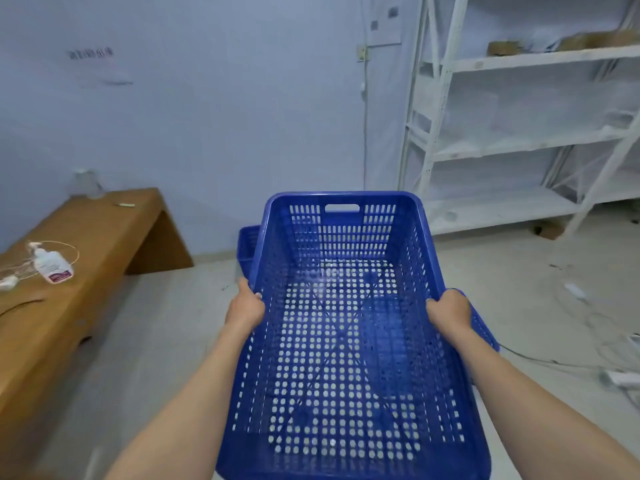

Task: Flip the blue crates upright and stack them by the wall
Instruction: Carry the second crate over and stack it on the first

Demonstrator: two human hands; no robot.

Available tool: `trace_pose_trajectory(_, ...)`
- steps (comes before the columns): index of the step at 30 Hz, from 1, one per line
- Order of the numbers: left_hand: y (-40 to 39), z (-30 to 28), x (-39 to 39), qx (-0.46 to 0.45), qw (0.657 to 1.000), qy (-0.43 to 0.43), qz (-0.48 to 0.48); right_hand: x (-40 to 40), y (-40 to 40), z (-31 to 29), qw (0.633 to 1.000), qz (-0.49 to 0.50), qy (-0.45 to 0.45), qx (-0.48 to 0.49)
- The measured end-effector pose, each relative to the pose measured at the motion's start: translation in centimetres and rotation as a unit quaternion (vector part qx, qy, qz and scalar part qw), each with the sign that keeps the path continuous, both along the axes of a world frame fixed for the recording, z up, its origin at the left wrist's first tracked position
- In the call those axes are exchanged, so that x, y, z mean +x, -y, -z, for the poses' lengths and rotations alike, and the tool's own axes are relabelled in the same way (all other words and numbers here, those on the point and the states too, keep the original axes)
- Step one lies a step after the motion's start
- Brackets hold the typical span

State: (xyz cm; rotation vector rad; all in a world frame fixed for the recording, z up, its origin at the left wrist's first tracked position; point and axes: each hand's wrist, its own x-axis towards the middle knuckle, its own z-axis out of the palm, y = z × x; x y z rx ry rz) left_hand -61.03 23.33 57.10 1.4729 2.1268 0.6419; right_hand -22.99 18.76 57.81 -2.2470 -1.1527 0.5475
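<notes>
Pale wall (207,116) ahead, grey floor (173,323) below. One white rack (519,140) at right, three shelves visible, brown lumps on the top one, too blurred to name. One wooden desk (86,271) at left against the wall, carrying one pump bottle (52,266) lying on its side with a thin cord looped around it, and a clear object near the far end, too blurred to name. Blue crates, three counted: one crate (346,341) held upright, mouth up, perforated base and sides, handle slot in the far wall; a second crate (248,247) partly hidden behind it on the floor near the wall; an edge of a third crate (485,332) showing just beyond the right wrist. Two bare hands: left hand (246,308) with grip closed on the held crate's left rim, right hand (448,311) with grip closed on its right rim. White cables and a power strip (620,377) on the floor at right.
</notes>
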Motion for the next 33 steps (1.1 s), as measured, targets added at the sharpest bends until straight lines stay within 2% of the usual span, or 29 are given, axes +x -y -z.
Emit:
trace_pose_trajectory(6, -0.8, -0.6, -4.1, 0.001, 0.998, 0.023, -0.057, -4.0, -4.4, -1.0, 0.998, -0.056, 0.012, 0.010)
trace_pose_trajectory(11, -5.6, -0.2, -7.5, 0.003, 0.997, 0.025, -0.067, -7.2, -10.3, -1.3, 0.997, -0.071, 0.019, 0.012)
trace_pose_trajectory(25, -25.9, 0.9, -14.3, 0.002, 0.995, 0.074, -0.059, -13.9, -30.0, -1.7, 0.997, -0.058, 0.045, 0.027)
trace_pose_trajectory(33, -39.7, 1.5, -15.5, 0.002, 0.997, 0.051, -0.057, -15.4, -44.6, -0.7, 0.997, -0.068, 0.028, 0.033)
